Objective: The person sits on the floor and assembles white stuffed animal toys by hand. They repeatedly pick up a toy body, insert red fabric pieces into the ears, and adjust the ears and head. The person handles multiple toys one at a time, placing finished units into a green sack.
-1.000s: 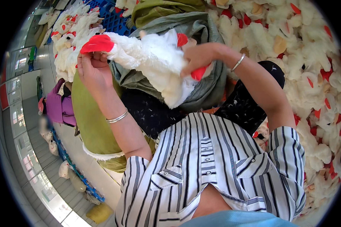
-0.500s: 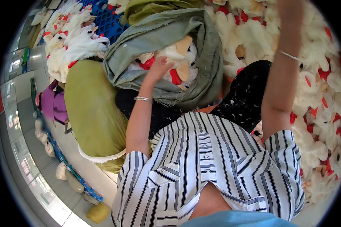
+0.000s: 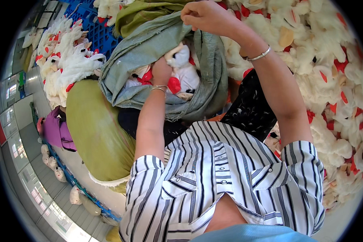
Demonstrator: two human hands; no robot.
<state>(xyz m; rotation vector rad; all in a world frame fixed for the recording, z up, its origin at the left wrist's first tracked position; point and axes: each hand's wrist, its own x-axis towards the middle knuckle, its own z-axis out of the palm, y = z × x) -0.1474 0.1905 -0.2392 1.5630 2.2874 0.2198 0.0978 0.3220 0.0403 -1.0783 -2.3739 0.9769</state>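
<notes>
A grey-green woven sack [image 3: 123,64] stands in front of me with its mouth rolled wide. Inside lie white plush toy skins [image 3: 187,78] with red and beige parts. My left hand [image 3: 162,71] reaches down into the sack among them; its fingers are hidden by the plush and blurred. At the sack's far rim is my right hand [image 3: 207,17], its fingers curled in and closed on the edge of the cloth, as far as I can see.
A stuffed olive-green sack [image 3: 99,129] leans at my left, and another olive cloth [image 3: 149,16] lies beyond. White plush pieces [image 3: 322,88] with red bits heap up on the right. More plush [image 3: 68,56] lies at the far left beside a blue plastic pallet [image 3: 99,30]. A purple bag [image 3: 58,129] sits further left.
My right hand has come from the heap at the far right to the sack's far rim. My left hand has pushed down into the plush; a white head now shows on top.
</notes>
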